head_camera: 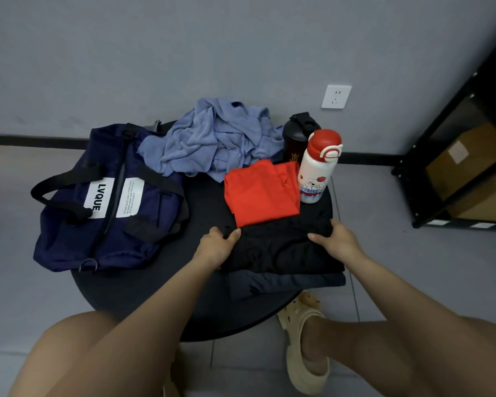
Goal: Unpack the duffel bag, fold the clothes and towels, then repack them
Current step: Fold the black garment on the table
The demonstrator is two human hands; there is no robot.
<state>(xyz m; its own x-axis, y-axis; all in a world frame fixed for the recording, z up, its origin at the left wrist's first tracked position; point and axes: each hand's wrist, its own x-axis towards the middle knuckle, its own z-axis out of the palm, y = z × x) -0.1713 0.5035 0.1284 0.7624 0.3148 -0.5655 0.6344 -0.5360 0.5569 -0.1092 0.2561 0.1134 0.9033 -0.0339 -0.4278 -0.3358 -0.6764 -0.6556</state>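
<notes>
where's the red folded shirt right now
In the head view the red folded shirt lies right of centre on the black table, between the crumpled blue towel and the black garment, beside the white bottle.

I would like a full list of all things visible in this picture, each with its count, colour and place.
duffel bag: 1, navy, table left
towel: 1, blue, crumpled, table back
red garment: 1, folded, table middle
black garment: 1, table front, held by both hands
dark garment: 1, under the black one
bottle: 1, white with red cap, table right
shaker: 1, black, behind bottle
table: 1, black, round
socket: 1, white, wall
shelf: 1, black, right
left hand: grips black garment
right hand: grips black garment
</notes>
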